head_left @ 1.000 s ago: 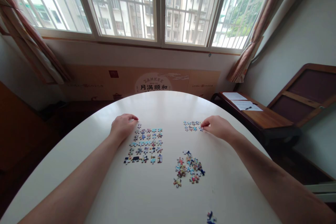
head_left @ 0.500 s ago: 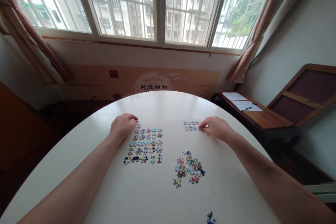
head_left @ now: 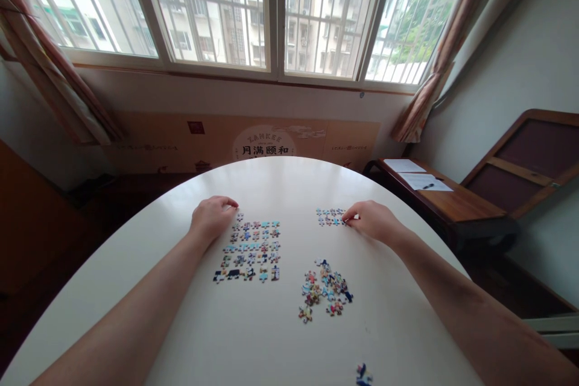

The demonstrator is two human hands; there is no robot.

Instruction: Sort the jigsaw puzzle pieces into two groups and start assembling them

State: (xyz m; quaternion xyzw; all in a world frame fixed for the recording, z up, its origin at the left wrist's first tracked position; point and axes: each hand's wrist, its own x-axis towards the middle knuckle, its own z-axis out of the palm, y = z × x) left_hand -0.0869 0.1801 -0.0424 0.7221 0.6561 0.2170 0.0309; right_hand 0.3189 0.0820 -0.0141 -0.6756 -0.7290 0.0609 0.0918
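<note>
A right hand (head_left: 376, 219) bends to jigsaw pieces (head_left: 332, 216) right of center; the left hand (head_left: 210, 217) curls, center left. Whether either pinches one cannot be told.

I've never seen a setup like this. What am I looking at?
No machine, just a person's bare left hand and bare right hand; every picture comes from one camera worn on the head. On the rounded white table lie small multicoloured jigsaw pieces: several rows by the left hand, a smaller block by the right, a loose heap nearer the camera. The right fingers meet the block's edge; the left ones curl beside the rows' far end. Whether either holds a piece is unclear.
</note>
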